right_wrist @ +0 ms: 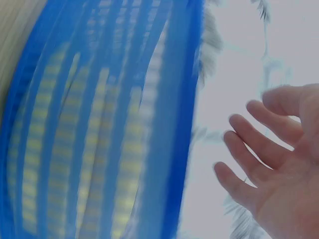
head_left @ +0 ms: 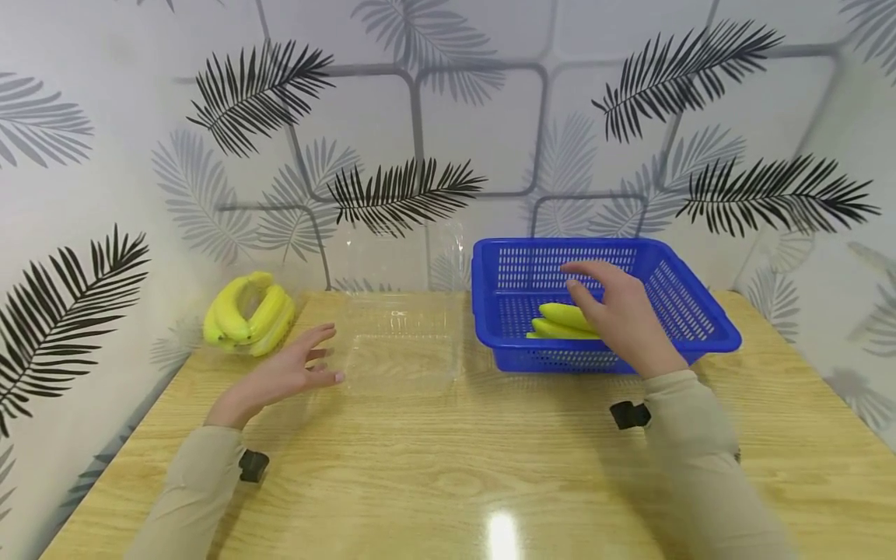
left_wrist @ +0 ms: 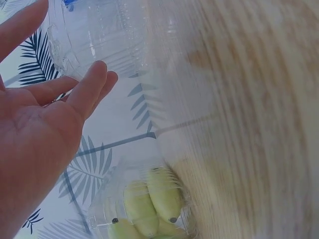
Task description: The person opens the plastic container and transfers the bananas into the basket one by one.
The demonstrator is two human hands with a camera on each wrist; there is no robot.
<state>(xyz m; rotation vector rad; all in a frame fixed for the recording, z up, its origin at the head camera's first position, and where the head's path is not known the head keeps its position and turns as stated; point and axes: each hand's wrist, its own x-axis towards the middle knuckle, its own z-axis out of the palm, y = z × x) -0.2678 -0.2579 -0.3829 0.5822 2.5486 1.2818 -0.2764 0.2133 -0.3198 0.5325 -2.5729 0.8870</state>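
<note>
My left hand (head_left: pixel 283 377) holds nothing; its fingers are apart, just left of an open clear plastic box (head_left: pixel 399 365) with its lid raised. In the left wrist view, part of that box (left_wrist: pixel 99 37) shows beyond the fingertips. My right hand (head_left: pixel 619 315) hovers with nothing in it over a blue plastic basket (head_left: pixel 602 362). Several yellow bananas (head_left: pixel 563 323) lie inside, partly hidden by the basket's front rim and the hand. Through the basket's slots, the right wrist view shows blurred bananas (right_wrist: pixel 55 149), with the right hand (right_wrist: pixel 279 164) beyond the rim, fingers spread.
At the far left stands another clear box with bananas (head_left: pixel 252 311) in it, also seen low in the left wrist view. All of it rests on a wooden table (head_left: pixel 434 467) against a leaf-patterned wall (head_left: pixel 483 124).
</note>
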